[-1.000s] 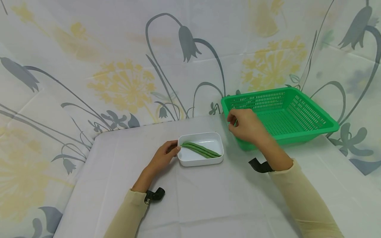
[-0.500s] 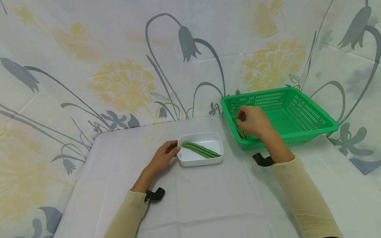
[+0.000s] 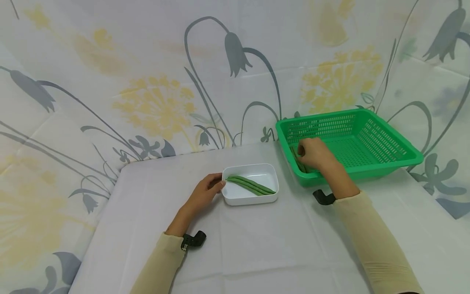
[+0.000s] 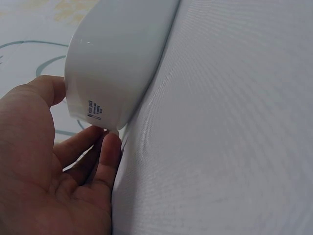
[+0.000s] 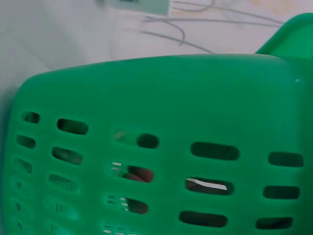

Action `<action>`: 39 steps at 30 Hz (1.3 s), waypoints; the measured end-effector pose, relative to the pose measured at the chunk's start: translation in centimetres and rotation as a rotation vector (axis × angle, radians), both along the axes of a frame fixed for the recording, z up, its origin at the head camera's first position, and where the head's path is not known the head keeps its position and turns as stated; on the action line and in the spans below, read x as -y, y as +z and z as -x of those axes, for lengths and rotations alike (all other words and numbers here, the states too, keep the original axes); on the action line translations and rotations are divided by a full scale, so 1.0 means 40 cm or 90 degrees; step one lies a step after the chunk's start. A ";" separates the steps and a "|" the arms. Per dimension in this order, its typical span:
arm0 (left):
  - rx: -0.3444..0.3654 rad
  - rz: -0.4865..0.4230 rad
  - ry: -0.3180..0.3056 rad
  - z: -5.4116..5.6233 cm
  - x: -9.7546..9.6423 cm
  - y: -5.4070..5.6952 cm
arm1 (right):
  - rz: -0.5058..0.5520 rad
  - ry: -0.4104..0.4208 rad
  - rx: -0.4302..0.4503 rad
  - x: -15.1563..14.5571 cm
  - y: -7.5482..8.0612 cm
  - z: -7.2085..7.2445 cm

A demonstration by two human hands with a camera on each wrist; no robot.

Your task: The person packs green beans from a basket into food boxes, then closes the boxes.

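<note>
A white rectangular dish (image 3: 250, 201) holds a few green beans (image 3: 249, 185) lying side by side. My left hand (image 3: 204, 191) grips the dish's left end; the left wrist view shows the thumb against its wall and the other fingers (image 4: 110, 149) at its lower edge. Inside the green plastic basket (image 3: 367, 169), my right hand (image 3: 316, 154) reaches down with bent fingers at the left end. More green beans (image 3: 298, 160) lie there under the fingers. Its fingertips are hidden in the head view. Through the basket's slots, the right wrist view shows only bits of fingers (image 5: 139, 174).
A white cloth (image 3: 264, 245) covers the table. Behind it hangs a floral curtain (image 3: 158, 61). The basket's raised rim (image 3: 385, 165) stands between the right forearm and the basket floor.
My right hand has moved from the basket's left rim to the right and down onto the beans inside. The left hand and dish stay in place; the head view shifts slightly.
</note>
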State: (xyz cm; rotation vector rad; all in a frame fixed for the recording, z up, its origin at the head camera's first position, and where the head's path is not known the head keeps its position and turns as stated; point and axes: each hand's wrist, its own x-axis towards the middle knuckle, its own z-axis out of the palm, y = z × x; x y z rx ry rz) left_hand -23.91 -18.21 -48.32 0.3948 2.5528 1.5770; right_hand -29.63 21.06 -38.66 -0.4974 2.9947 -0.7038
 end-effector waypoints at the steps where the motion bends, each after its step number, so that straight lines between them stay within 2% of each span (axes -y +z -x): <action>1: -0.003 0.000 -0.001 0.001 0.000 0.000 | -0.007 0.001 0.004 -0.001 -0.002 0.002; 7: -0.005 -0.006 0.000 -0.004 -0.006 0.010 | -0.039 0.004 0.031 0.002 -0.007 0.009; 20: -0.006 -0.008 0.002 -0.003 -0.003 0.003 | -0.099 0.007 0.116 0.011 -0.002 0.006; 27: -0.008 -0.006 0.010 -0.003 -0.008 0.003 | -0.104 0.007 0.139 0.010 -0.006 0.012; 30: -0.003 -0.007 0.010 -0.009 -0.014 0.017 | -0.106 0.004 0.145 0.009 -0.008 0.014; 36: 0.009 -0.006 -0.001 -0.045 -0.029 0.082 | -0.108 -0.020 0.143 0.005 -0.010 0.015; 39: 0.008 -0.007 -0.003 -0.054 -0.029 0.093 | -0.106 -0.039 0.142 0.005 -0.008 0.013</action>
